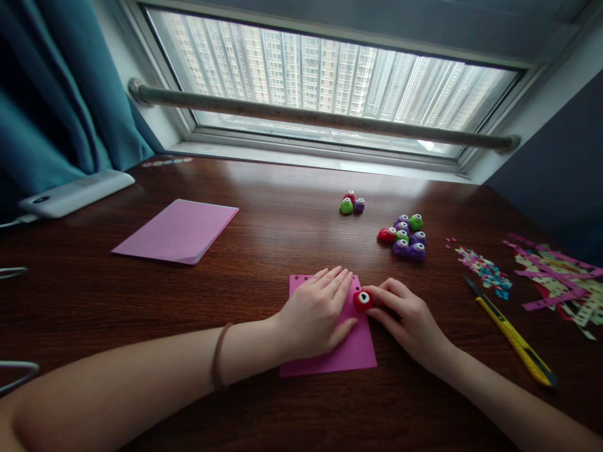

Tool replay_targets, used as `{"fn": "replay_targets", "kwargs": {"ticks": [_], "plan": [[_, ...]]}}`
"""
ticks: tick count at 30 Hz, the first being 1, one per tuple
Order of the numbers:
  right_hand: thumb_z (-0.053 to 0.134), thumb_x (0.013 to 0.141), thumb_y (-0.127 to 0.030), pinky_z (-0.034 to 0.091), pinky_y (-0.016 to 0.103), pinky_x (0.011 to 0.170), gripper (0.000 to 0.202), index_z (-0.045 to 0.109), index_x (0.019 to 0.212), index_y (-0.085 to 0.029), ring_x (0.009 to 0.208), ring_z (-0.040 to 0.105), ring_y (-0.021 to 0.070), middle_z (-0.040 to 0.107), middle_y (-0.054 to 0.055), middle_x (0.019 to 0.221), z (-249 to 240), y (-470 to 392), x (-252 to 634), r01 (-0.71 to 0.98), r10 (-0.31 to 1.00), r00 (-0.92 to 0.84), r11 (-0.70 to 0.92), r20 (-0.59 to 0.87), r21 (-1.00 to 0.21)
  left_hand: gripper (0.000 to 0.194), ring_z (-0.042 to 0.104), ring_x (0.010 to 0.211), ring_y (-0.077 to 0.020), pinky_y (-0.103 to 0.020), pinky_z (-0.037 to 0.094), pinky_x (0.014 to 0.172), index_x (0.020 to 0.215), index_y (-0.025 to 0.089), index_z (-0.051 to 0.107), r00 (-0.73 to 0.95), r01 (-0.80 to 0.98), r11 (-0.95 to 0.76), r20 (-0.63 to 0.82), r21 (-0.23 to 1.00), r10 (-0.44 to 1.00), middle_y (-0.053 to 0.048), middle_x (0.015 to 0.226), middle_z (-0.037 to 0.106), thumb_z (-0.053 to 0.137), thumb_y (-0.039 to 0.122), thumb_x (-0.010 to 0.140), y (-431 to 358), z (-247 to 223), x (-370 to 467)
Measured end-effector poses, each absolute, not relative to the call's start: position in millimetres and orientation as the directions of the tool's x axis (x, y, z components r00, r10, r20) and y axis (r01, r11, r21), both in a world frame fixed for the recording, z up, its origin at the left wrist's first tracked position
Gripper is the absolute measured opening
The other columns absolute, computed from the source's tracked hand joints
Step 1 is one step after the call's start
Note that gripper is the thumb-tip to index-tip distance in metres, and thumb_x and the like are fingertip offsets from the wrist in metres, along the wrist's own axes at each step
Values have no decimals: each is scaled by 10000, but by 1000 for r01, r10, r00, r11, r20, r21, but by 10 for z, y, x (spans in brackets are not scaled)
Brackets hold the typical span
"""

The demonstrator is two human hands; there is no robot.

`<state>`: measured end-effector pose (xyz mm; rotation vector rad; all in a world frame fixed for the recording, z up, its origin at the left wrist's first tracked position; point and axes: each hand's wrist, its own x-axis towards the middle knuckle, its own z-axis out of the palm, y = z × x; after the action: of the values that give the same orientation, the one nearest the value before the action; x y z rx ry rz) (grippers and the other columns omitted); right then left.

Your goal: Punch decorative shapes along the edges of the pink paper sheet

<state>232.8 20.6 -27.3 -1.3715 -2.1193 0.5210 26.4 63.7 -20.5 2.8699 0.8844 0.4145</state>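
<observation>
A bright pink sheet of paper lies on the dark wooden table with small star-shaped holes along its top edge. My left hand rests flat on it, fingers stretched out together and thumb apart, covering much of the sheet. Between the thumb and fingers of my right hand is a small red craft punch with a white top bearing a dark mark. The punch sits at the sheet's right edge, just below a star hole; whether paper is inside its slot is hidden.
More punches in purple, green and red cluster behind my right hand, with several others farther back. Right of them lie confetti, a yellow utility knife and paper strips. A pink paper stack and white device lie left.
</observation>
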Motion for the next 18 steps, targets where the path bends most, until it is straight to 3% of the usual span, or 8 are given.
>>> {"fn": "replay_targets", "kwargs": {"ticks": [10, 18], "plan": [[487, 874, -213, 483, 249, 713, 242, 570, 1101, -196, 804, 535, 140, 539, 50, 880, -302, 214, 2346, 683, 920, -285, 392, 269, -617, 565, 358, 1268, -296, -426, 313, 1053, 1280, 28, 423, 802, 534, -830, 214, 162, 558, -194, 1341, 411, 432, 406, 861, 640, -192, 262], [500, 870, -242, 481, 261, 700, 247, 584, 1099, -201, 785, 536, 148, 545, 53, 861, -298, 217, 2331, 714, 902, -320, 430, 289, -552, 549, 370, 1261, -298, -428, 340, 1036, 1269, 32, 434, 799, 522, -837, 249, 166, 548, -194, 1329, 428, 457, 387, 850, 634, -219, 263]]}}
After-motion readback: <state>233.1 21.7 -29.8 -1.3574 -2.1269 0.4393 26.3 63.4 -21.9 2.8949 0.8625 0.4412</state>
